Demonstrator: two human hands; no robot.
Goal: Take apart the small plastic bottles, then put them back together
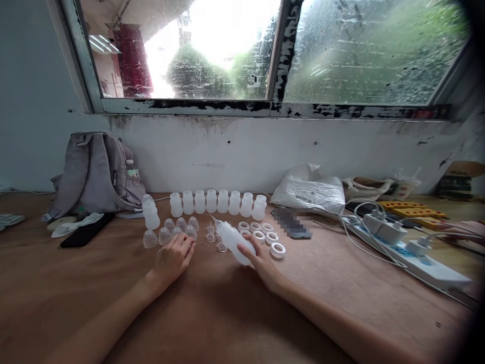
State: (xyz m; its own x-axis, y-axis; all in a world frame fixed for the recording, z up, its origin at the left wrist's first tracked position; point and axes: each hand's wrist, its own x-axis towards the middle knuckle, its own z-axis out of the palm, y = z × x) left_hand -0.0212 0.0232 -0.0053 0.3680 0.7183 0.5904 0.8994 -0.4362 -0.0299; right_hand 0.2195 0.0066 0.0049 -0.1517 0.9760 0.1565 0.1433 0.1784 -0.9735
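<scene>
A white squeeze bottle (235, 243) with a thin pointed nozzle lies tilted in my right hand (261, 260), its tip toward the far left. My left hand (174, 257) rests on the table with loosely bent fingers, beside several clear dome caps (164, 236); its thumb is mostly hidden. Clear nipples (222, 246) stand left of and partly behind the squeeze bottle. White screw rings (278, 251) lie right of it. A row of frosted baby bottles (211, 201) stands behind. At its left, one baby bottle (151, 216) has a dome cap on top.
A grey backpack (96, 172) leans by the wall, with a black phone-like slab (86, 231) before it. A partly blurred phone (293, 227) and silvery bag (308, 189) lie right. A power strip (424, 265) trails cables (366, 242). Another person's hand (468, 231) shows at far right.
</scene>
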